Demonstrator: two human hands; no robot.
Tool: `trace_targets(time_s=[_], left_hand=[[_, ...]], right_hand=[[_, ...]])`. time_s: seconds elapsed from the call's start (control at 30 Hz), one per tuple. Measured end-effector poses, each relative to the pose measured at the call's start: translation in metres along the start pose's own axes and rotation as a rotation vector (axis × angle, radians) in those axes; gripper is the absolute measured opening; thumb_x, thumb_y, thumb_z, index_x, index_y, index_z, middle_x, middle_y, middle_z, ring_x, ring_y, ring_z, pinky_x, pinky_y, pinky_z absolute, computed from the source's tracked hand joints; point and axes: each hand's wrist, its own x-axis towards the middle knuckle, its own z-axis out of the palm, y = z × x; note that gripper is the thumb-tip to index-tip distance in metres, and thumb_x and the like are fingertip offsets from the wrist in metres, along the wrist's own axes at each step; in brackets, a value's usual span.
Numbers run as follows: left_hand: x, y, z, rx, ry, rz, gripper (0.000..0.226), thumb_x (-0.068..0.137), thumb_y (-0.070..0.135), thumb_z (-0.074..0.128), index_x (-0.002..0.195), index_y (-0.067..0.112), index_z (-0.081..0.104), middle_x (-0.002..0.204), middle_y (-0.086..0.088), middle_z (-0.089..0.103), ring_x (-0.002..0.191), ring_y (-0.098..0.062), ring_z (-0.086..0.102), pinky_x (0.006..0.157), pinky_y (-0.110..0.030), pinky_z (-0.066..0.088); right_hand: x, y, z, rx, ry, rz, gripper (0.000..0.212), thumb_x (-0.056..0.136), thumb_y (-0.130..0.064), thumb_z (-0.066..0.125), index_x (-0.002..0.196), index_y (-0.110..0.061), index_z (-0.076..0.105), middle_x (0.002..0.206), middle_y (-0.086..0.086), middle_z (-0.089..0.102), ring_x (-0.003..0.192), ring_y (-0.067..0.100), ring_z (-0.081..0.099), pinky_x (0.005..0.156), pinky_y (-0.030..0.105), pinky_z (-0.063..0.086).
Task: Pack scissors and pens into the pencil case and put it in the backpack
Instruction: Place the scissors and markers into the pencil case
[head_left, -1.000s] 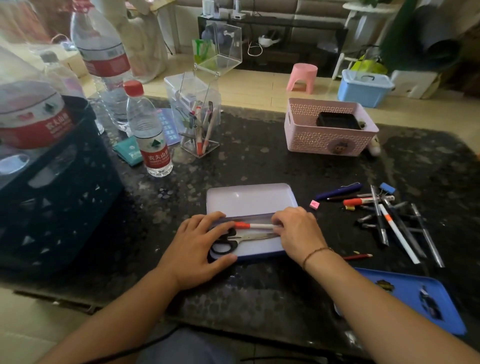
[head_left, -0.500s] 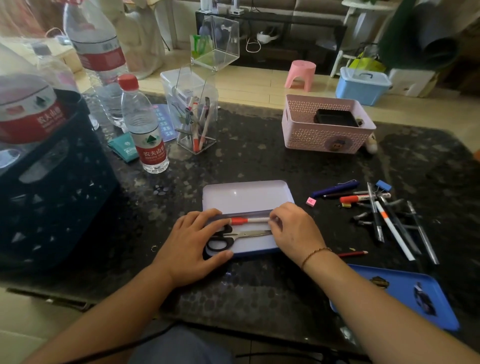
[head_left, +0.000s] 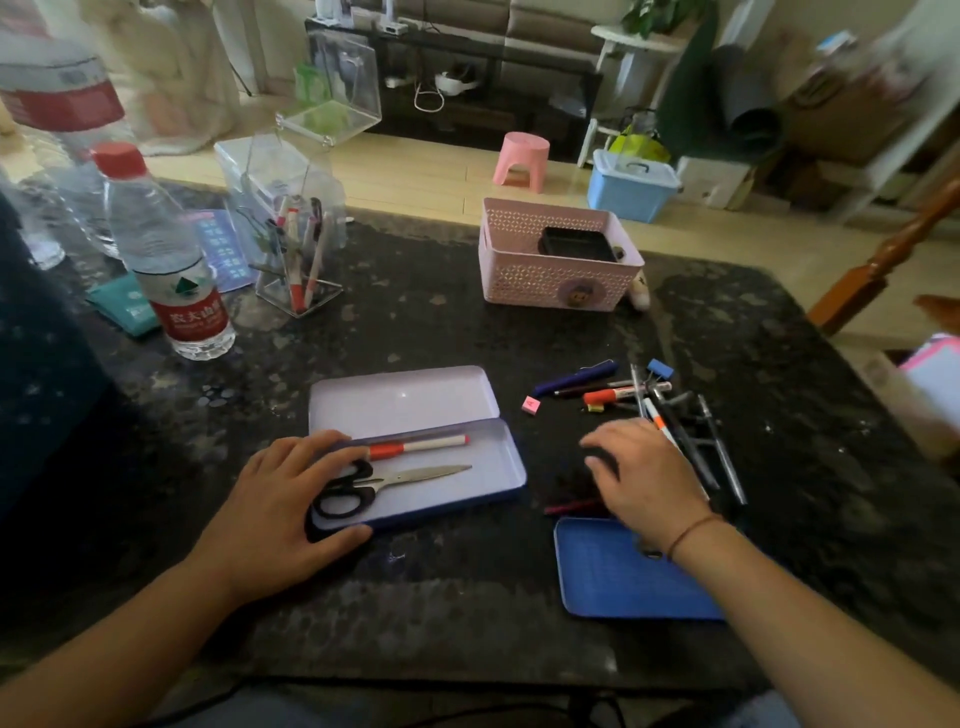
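The pencil case (head_left: 415, 457) lay open near the middle of the dark counter (head_left: 467, 597), its lid flat toward the far edge and its tray toward the near edge; inside the tray lay the scissors (head_left: 384, 480), black handles to the left and blades closed, and beyond them an orange-and-white pen (head_left: 415, 448), both lengthwise. The left hand (head_left: 280, 512) rested on the left end of the case, fingers (head_left: 311, 449) spread and straight over the rim, thumb along the near wall, gripping nothing. The right hand (head_left: 641, 475) hovered palm down to the right of the case, fingers loosely apart and empty, blurred, at the left edge of the loose pens (head_left: 675, 421) scattered toward the right edge; whether it touched any of them could not be told. A blue tray (head_left: 618, 577) lay under the right wrist by the near edge; a small pink eraser (head_left: 530, 404) sat between the case and the pens. Toward the far edge stood a pink basket (head_left: 556, 275); toward the far left corner, a clear pen holder (head_left: 296, 265) and a water bottle (head_left: 166, 260). The backpack was not identifiable.
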Motion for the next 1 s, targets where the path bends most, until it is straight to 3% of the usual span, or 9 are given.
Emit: trace_targets(time_s=[0.1,0.27,0.37,0.43,0.5,0.6,0.73,0.87,1.0], left_hand=[[0.000,0.001,0.000,-0.014,0.017,-0.002,0.073,0.078,0.078,0.048,0.140,0.042,0.040,0.143,0.014,0.042,0.129,-0.015,0.040,0.106,-0.048,0.038],[0.000,0.003,-0.001,-0.021,0.050,0.004,0.075,0.077,0.079,0.047,0.139,0.037,0.044,0.140,0.012,0.046,0.126,-0.016,0.043,0.104,-0.045,0.040],[0.000,0.002,-0.001,-0.028,0.043,-0.004,0.076,0.077,0.079,0.049,0.139,0.036,0.044,0.141,0.011,0.046,0.127,-0.015,0.042,0.105,-0.047,0.039],[0.001,0.002,-0.001,-0.026,0.045,-0.008,0.076,0.077,0.079,0.049,0.139,0.036,0.044,0.141,0.011,0.046,0.128,-0.014,0.042,0.106,-0.047,0.039],[0.001,0.001,-0.001,-0.025,0.044,-0.005,0.076,0.076,0.079,0.050,0.139,0.036,0.044,0.140,0.012,0.046,0.127,-0.014,0.042,0.105,-0.047,0.039],[0.001,0.001,-0.002,-0.037,0.044,-0.005,0.076,0.075,0.077,0.053,0.139,0.037,0.043,0.140,0.012,0.046,0.126,-0.014,0.042,0.105,-0.048,0.040],[0.000,0.003,-0.004,-0.034,0.032,-0.007,0.076,0.076,0.077,0.054,0.140,0.039,0.039,0.141,0.014,0.044,0.127,-0.013,0.041,0.107,-0.047,0.037],[0.000,0.002,-0.003,-0.021,0.029,-0.026,0.077,0.076,0.077,0.054,0.141,0.039,0.038,0.142,0.013,0.043,0.129,-0.013,0.040,0.108,-0.046,0.036],[0.000,0.003,-0.003,-0.028,0.031,-0.021,0.076,0.076,0.077,0.053,0.140,0.039,0.038,0.141,0.014,0.043,0.129,-0.012,0.039,0.108,-0.044,0.036]], right_hand=[[0.007,0.018,0.002,-0.143,-0.061,0.063,0.023,0.087,-0.030,0.060,0.110,-0.026,0.064,0.110,-0.010,0.064,0.107,0.010,0.051,0.093,0.026,0.041],[0.057,0.033,0.001,-0.178,0.053,0.152,0.026,0.089,-0.028,0.054,0.114,-0.026,0.062,0.115,-0.006,0.063,0.111,0.016,0.050,0.095,0.034,0.042],[0.088,0.037,-0.001,-0.317,-0.160,0.219,0.031,0.087,-0.030,0.055,0.118,-0.031,0.059,0.116,-0.005,0.061,0.112,0.020,0.048,0.092,0.038,0.042],[0.099,0.037,-0.001,-0.405,-0.301,0.256,0.026,0.084,-0.029,0.059,0.109,-0.036,0.061,0.108,-0.005,0.061,0.109,0.021,0.047,0.089,0.039,0.041],[0.101,0.040,0.000,-0.429,-0.320,0.253,0.019,0.084,-0.028,0.060,0.102,-0.036,0.062,0.103,-0.004,0.061,0.106,0.021,0.047,0.089,0.039,0.040],[0.093,0.047,0.004,-0.397,-0.200,0.113,0.019,0.089,-0.028,0.056,0.107,-0.034,0.059,0.106,-0.004,0.062,0.103,0.021,0.051,0.089,0.039,0.040],[0.075,0.019,0.003,0.095,0.145,-0.235,0.031,0.090,-0.012,0.047,0.118,-0.016,0.060,0.106,0.006,0.061,0.093,0.025,0.059,0.082,0.041,0.051],[0.062,-0.053,0.007,0.195,0.016,-0.525,0.034,0.091,-0.017,0.050,0.124,-0.015,0.058,0.103,0.006,0.061,0.085,0.018,0.060,0.073,0.028,0.053],[0.062,-0.099,0.033,0.314,-0.182,-0.413,0.036,0.085,-0.013,0.064,0.120,-0.019,0.058,0.107,0.002,0.064,0.097,0.017,0.059,0.089,0.033,0.049]])
